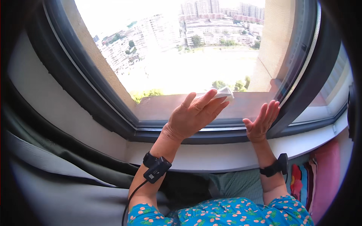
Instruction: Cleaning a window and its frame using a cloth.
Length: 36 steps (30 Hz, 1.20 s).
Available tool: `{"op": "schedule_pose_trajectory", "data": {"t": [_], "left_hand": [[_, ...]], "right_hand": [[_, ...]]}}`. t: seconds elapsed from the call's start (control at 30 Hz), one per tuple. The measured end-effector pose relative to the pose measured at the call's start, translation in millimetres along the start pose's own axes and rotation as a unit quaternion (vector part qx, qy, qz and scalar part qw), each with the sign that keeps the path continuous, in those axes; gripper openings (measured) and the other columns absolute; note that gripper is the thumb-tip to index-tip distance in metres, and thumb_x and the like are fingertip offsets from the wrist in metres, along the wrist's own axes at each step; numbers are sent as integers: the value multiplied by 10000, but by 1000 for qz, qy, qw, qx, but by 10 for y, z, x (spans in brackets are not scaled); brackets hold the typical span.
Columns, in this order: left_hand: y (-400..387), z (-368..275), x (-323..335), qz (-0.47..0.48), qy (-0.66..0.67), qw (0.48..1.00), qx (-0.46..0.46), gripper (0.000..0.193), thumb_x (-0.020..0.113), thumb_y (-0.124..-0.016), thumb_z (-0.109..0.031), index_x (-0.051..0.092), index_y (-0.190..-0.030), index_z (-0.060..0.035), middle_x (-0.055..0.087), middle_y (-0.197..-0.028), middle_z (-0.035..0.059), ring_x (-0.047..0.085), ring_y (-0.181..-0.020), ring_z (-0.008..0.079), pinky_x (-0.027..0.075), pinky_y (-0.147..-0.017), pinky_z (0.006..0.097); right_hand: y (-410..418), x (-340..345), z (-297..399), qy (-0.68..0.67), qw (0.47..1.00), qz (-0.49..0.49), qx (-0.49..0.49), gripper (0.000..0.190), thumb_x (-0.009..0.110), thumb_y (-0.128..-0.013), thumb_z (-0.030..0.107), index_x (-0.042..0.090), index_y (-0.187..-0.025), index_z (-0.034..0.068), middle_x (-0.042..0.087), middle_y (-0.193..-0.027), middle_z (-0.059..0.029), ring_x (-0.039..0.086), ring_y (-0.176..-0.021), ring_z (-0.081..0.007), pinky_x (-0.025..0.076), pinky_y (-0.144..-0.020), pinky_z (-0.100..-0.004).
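Observation:
My left hand (195, 113) is raised in front of the window, palm turned away, fingers spread. A crumpled white, partly see-through piece (225, 94), perhaps tissue or thin plastic, shows beyond its fingertips; whether the fingers grip it or press it is hidden. To the right, my right hand (260, 123) rests near or against the dark window frame (306, 82), its fingers extended and nothing visible in it. A fine mesh screen (271, 56) covers part of the window opening. Both forearms wear black straps with small devices, and a cable runs down from the left one.
A white sill (215, 158) runs below the window. Grey and dark green curtain fabric (70, 158) hangs at the left. At the lower right lie a pink cushion or cloth (325, 169) and a striped colourful fabric (304, 180). Buildings and trees show outside, far below.

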<state>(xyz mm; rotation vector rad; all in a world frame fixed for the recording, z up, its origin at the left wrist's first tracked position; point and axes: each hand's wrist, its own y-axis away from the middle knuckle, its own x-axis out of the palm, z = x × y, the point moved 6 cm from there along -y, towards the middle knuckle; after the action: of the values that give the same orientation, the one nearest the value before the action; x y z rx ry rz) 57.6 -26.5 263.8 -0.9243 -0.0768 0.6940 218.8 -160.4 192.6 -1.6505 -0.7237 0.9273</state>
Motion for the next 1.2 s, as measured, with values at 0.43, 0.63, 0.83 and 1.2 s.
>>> {"op": "schedule_pose_trajectory", "data": {"t": [0.43,0.63,0.83,1.2], "left_hand": [[67,1033,-252,-25,63,973,-221,406,424,-934,-68,554,-1314,-131,449,-1444,101,322,-1388,327,95,-1169,449],[84,1472,-392,-136,31,958,-252,464,327,-958,-59,478,-1393,-113,366,-1507,110,209,-1448,320,121,-1181,457],[64,1912,-570,-156,-9,960,-233,477,334,-941,-70,459,-1401,-78,377,-1487,162,298,-1395,401,181,-1148,539],[61,2045,-601,-179,-35,965,-191,450,267,-972,-60,455,-1379,-20,411,-1442,207,347,-1360,422,234,-1133,543]], "right_hand": [[-19,10,14,2,1000,-24,8,794,212,-948,654,228,-1507,90,233,-1549,-182,197,-1444,-345,168,-1163,-505],[30,23,6,-2,1000,-15,12,804,218,-943,662,237,-1503,86,230,-1550,-180,197,-1445,-343,174,-1162,-506],[33,12,7,4,1000,-15,4,806,231,-945,658,230,-1504,76,226,-1550,-186,192,-1445,-352,172,-1159,-512],[75,15,-18,-3,1000,-2,9,804,243,-950,648,215,-1508,70,199,-1558,-192,172,-1448,-366,149,-1159,-520]]}}
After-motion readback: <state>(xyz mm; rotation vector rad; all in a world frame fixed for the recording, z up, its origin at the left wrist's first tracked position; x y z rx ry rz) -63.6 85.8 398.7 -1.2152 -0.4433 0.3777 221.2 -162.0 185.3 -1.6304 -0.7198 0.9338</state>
